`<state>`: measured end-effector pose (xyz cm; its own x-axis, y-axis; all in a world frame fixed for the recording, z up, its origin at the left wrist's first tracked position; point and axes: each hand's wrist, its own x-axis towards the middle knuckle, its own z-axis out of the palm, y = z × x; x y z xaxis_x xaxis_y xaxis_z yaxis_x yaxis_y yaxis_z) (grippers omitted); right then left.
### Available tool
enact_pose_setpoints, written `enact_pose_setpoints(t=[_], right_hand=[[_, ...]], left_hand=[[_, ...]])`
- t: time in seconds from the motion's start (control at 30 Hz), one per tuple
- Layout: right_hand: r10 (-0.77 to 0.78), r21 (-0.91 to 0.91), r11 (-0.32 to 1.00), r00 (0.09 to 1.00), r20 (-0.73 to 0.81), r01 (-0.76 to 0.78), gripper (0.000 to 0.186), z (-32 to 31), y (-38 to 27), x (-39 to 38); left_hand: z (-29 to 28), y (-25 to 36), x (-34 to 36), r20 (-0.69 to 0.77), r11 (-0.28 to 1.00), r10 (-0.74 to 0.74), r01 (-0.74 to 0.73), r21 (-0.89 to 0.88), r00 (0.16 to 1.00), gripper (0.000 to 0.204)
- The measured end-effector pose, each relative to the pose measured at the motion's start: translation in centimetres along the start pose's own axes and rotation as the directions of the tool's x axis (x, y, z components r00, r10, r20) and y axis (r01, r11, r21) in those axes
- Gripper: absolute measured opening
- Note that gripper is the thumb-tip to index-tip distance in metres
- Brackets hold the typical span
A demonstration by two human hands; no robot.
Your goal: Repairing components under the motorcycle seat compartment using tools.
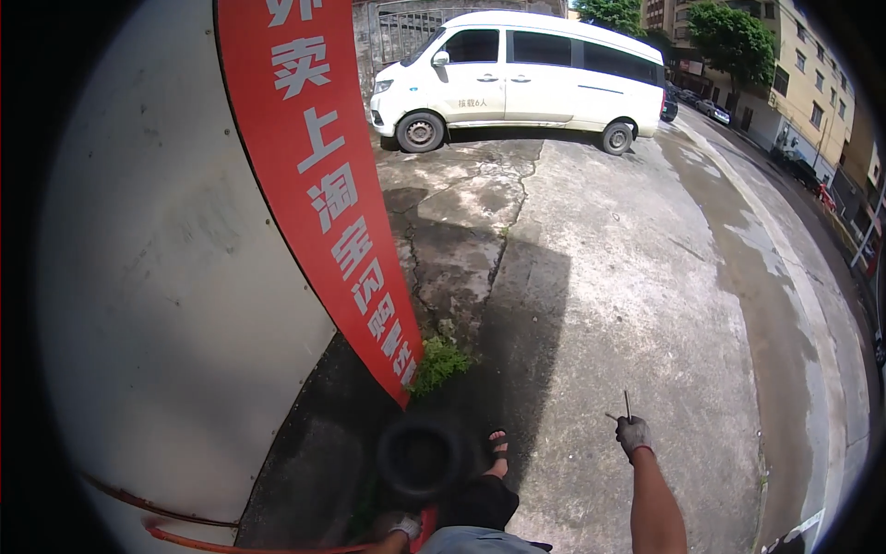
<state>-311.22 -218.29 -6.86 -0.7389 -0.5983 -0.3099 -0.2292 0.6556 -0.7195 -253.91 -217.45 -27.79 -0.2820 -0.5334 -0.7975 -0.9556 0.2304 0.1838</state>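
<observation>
My right hand (632, 434), in a grey-and-dark glove, is raised at the lower right, closed on a slim metal tool (628, 403) with rods sticking out in two directions. My left hand (401, 524), also gloved, is low at the bottom edge beside a red object (425, 522); its fingers look curled, but what they grip is unclear. An orange hose (231, 544) runs along the bottom left near it. Just above the left hand, a black tyre (415, 429) is in shade beside my sandaled foot.
A pale panel (166, 258) and a tall red banner (305, 148) stand close on my left, with weeds (441, 365) at the banner's foot. A white van (517, 88) is parked ahead on cracked concrete. A street (821, 222) with parked vehicles and buildings runs along the right.
</observation>
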Motion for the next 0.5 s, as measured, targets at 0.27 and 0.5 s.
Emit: enact_pose_setpoints(t=[0.27, 0.5], right_hand=[[0.029, -0.278, 0.960, 0.982, 0.188, 0.025, 0.033, 7.3, -9.9, 16.0], [0.360, 0.002, 0.928, 0.900, 0.245, -0.372, 0.022, 17.9, -8.4, 33.7]], left_hand=[[-20.5, 2.1, 15.5, 0.058, 0.773, -0.423, 0.393, -0.498, 0.904, 0.058], [-52.7, 10.0, 26.4, -0.394, 0.812, -0.271, -0.011, -0.583, 0.878, 0.053]])
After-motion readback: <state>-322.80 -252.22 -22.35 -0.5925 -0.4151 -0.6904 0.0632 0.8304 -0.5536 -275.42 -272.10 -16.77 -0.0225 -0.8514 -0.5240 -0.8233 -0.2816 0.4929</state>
